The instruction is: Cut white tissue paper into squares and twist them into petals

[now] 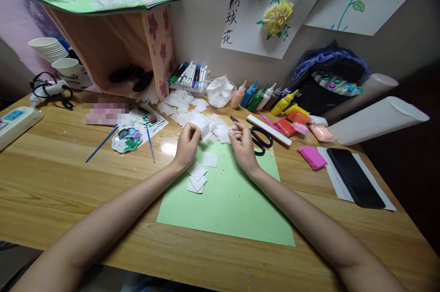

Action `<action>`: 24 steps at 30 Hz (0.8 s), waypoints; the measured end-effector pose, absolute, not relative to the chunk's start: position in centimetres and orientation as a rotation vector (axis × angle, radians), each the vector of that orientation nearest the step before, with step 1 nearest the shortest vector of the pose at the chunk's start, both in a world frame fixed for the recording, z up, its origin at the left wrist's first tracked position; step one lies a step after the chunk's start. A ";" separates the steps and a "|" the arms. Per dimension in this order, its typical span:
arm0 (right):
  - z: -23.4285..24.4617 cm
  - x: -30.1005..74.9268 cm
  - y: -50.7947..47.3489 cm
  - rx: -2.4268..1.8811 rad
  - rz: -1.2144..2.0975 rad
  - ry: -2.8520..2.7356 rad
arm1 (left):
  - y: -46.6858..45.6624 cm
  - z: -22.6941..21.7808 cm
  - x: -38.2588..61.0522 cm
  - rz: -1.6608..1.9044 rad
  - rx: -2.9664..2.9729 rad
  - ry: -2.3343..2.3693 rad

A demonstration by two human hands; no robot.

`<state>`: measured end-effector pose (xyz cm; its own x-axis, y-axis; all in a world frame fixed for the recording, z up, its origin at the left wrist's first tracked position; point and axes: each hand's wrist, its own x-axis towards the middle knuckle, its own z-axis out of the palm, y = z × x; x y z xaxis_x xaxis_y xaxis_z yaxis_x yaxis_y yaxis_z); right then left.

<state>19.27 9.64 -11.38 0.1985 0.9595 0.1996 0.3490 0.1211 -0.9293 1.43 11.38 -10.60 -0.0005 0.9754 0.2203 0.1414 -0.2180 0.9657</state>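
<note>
The bench (85,200) is crowded at the back by paint bottles (255,101), marker pens (190,74) and a clear bowl (233,96) stuffed with crumpled white paper (220,90); black-handled scissors (253,135) are partly covered by the right hand (242,146), whose fingers are bent, though whether anything is pinched cannot be told. A scalloped palette (118,146) is smeared with paint, and a smooth green sheet (227,205) is spread flat. Thin paper pieces (184,101) are heaped loosely by its far edge, and a few squares (197,171) are laid on it beside the left wrist. One white square (202,122) is pinched by the left hand (187,145), at the fingertips
</note>
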 end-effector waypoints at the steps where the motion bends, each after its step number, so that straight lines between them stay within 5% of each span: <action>1: -11.3 19.3 9.6 -1.404 0.725 -1.357 | 11.3 -10.5 1.4 1.307 1.470 1.188; 9: -10.0 18.3 8.4 -1.132 1.035 -1.700 | 10.7 -9.7 1.4 1.103 1.526 0.912; 24: -9.8 18.0 8.2 -1.202 1.159 -1.510 | 9.7 -9.6 2.0 1.272 2.168 1.341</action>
<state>17.98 8.19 -9.76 -0.1648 0.9836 0.0735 0.1835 0.1038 -0.9775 2.00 9.73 -9.63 0.1764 0.8300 0.5291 0.5723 -0.5239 0.6309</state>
